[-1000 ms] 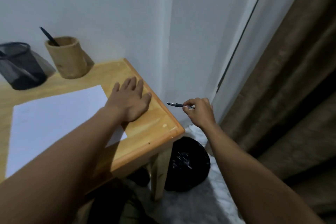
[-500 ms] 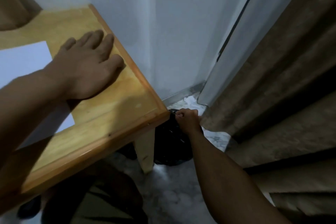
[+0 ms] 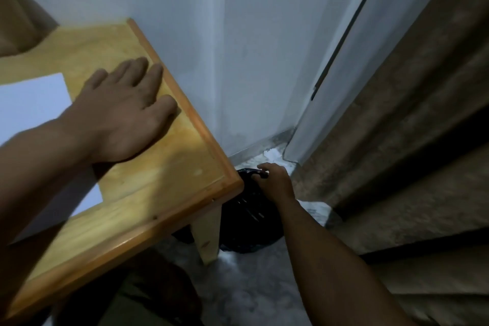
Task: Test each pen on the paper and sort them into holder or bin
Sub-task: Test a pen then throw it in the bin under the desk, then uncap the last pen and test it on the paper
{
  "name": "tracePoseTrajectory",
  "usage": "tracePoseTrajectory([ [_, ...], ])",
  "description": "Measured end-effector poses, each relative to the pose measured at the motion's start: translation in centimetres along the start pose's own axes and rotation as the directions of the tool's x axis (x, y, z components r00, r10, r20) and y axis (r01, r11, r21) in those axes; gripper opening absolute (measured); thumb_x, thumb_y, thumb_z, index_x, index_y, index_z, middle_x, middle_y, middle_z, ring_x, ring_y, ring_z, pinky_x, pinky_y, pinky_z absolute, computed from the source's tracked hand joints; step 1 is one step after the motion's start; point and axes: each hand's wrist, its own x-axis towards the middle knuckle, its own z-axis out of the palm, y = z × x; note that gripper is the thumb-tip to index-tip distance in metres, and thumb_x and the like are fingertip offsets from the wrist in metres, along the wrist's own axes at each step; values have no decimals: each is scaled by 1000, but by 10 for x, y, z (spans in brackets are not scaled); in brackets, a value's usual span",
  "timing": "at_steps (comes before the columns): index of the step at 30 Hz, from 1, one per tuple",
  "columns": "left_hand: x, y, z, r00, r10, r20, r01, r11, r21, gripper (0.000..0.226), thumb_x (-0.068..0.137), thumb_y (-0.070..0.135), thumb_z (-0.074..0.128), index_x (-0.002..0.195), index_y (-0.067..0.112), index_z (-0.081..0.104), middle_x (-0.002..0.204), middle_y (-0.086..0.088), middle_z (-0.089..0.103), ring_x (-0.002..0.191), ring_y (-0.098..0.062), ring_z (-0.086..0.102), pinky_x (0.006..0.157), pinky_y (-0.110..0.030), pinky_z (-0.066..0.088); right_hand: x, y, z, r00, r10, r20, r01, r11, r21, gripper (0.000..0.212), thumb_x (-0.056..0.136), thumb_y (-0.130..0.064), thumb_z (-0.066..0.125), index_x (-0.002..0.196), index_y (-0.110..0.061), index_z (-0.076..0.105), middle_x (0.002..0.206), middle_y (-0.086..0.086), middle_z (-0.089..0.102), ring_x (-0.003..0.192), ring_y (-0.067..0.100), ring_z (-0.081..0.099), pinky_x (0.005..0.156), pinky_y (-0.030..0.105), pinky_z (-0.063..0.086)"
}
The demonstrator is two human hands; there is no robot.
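down by the table (image 3: 158, 193) corner, the right hand (image 3: 275, 185) pinches 1 dark, blurred pen (image 3: 260, 174) over the rim of the black bin (image 3: 248, 222). the left hand (image 3: 124, 114) lies flat, fingers straight, on the table just beside 1 sheet of paper (image 3: 31, 103). released this near the rim, the pen could bounce onto the floor (image 3: 238, 286). 2 hands, 1 bin.

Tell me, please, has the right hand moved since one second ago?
Yes. The right hand, pinching the dark pen, went down: from beside the top of the table to below its corner, over the black bin.
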Motion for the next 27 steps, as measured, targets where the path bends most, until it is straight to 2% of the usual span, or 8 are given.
tracePoseTrajectory([
  [7,-4,10,-10,995,-101,26,104,978,-183,92,80,67,7,158,17,8,167,-9,4,153,-23,3,121,-47,9,-13,-82,-92,979,-204,10,204,972,-117,52,93,-45,63,136,-15,61,139,7,62,128,26,57,103,36,46],
  [9,-2,11,-17,993,-99,64,110,970,-216,83,88,63,20,154,14,22,164,-13,16,151,-27,16,120,-45,17,-19,-116,-120,959,-284,13,282,946,-159,52,96,-45,60,138,-14,59,141,7,61,129,26,56,104,36,45],
  [12,-1,3,-40,993,-116,36,121,944,-307,64,80,63,31,114,13,53,134,-17,53,124,-34,50,103,-41,41,-36,-173,-157,922,-388,19,383,900,-208,53,97,-45,57,141,-15,56,142,5,60,132,24,53,105,36,44],
  [13,-2,-2,-51,993,-117,19,117,939,-322,64,83,61,36,117,11,56,132,-17,57,122,-34,52,102,-40,42,-43,-192,-168,908,-418,25,413,884,-221,53,97,-45,57,141,-16,55,143,4,59,132,23,53,104,36,44],
  [15,-8,-15,-73,993,-114,-33,100,956,-275,62,91,52,48,133,8,57,138,-16,57,130,-32,51,104,-37,43,-57,-229,-185,877,-479,40,474,848,-239,52,97,-45,58,141,-18,55,143,4,58,132,23,53,103,36,45],
  [17,-21,-33,-94,988,-136,-75,116,967,-226,58,92,48,52,135,9,58,137,-12,60,129,-30,52,102,-38,46,-72,-267,-195,845,-532,58,529,812,-247,52,96,-44,61,142,-20,54,142,4,58,130,22,54,102,37,47],
  [21,-62,-82,-122,964,-231,-133,202,959,-200,43,88,48,53,98,8,69,102,-13,70,101,-33,64,86,-43,54,-101,-338,-195,766,-635,94,636,731,-248,53,95,-44,63,141,-21,54,141,2,58,126,21,56,101,38,48],
  [27,-144,-155,-136,901,-395,-181,352,908,-227,33,83,42,54,80,11,64,85,-5,67,85,-28,64,70,-39,53,-145,-425,-151,648,-742,170,756,602,-258,50,93,-47,60,135,-20,58,136,2,62,123,22,57,99,41,49],
])
